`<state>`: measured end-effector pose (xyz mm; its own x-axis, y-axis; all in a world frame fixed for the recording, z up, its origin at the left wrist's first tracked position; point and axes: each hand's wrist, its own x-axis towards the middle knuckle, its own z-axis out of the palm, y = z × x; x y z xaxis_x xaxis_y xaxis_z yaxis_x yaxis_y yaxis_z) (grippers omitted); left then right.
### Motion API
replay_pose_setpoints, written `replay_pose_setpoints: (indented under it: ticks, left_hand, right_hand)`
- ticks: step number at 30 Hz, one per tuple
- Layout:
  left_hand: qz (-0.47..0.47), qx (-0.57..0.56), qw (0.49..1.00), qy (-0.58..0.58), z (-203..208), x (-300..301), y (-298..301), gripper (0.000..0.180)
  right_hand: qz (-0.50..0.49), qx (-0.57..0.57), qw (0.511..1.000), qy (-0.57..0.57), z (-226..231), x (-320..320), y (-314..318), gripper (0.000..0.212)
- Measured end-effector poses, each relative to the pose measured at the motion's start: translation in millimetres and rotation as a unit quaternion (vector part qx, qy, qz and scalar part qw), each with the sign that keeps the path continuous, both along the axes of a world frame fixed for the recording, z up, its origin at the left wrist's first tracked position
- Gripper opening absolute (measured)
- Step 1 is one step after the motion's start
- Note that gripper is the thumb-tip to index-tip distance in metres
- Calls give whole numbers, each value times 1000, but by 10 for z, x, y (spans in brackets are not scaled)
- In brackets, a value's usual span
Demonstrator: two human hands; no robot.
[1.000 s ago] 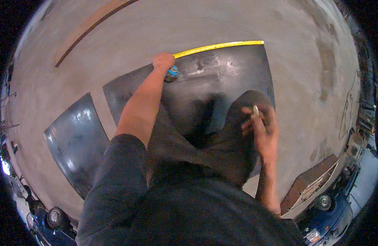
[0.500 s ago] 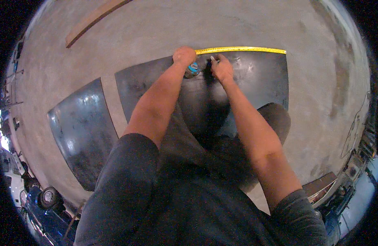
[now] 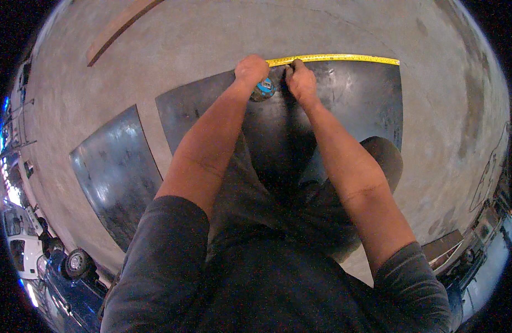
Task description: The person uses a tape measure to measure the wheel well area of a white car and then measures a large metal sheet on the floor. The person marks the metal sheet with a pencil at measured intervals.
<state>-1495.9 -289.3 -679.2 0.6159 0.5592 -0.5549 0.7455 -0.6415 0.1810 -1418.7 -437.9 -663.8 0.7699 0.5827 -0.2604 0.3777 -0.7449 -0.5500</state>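
Note:
A dark, glossy metal sheet [image 3: 356, 94] lies flat on the floor under my arms. Along its far edge runs the yellow blade of a tape measure [image 3: 345, 57], reaching the sheet's far right corner. My left hand [image 3: 251, 69] is closed on the tape measure at the left end of the exposed blade. The blue and black case [image 3: 263, 89] shows just below that hand, over the sheet. Close to the right of it, my right hand [image 3: 302, 83] has its fingers pinched at the blade's near edge. Whatever is in that pinch is too small to make out.
A second, smaller dark sheet [image 3: 117, 172] lies to the left. A long brown bar [image 3: 120, 30] rests on the floor at the far left. Vehicles, one with a wheel [image 3: 78, 262], stand at the lower left. A brown flat piece [image 3: 442, 247] lies at lower right.
The view has shifted slightly, and the large sheet's right side sits farther right and higher. My right fingers have moved up against the tape blade; the left hand keeps its hold.

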Motion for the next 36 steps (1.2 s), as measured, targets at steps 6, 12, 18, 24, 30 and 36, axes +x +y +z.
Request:
replay_pose_setpoints:
  ticks: [6, 12, 18, 24, 30, 36]
  left_hand:
    - [15, -34, 999, 9, 360, 43, -96, 30]
    - [15, -37, 999, 8, 399, 52, -105, 30]
    - [-54, -18, 998, 12, 197, 12, -47, 29]
    - [63, -10, 997, -30, 115, 66, -109, 34]
    - [-6, -74, 997, 7, 247, 30, -37, 30]
    - [46, -48, 998, -21, 170, 58, -87, 29]
  right_hand:
    - [-11, 10, 1000, -6, -4, 26, -28, 28]
    - [-2, -29, 1000, -13, 79, 40, 1, 30]
    - [52, -121, 991, -19, 253, 93, 194, 30]
    - [183, -215, 955, 91, 36, 32, -64, 24]
    - [126, -152, 979, 41, 81, -202, -535, 28]
    - [68, 1, 998, -8, 32, 181, -198, 32]
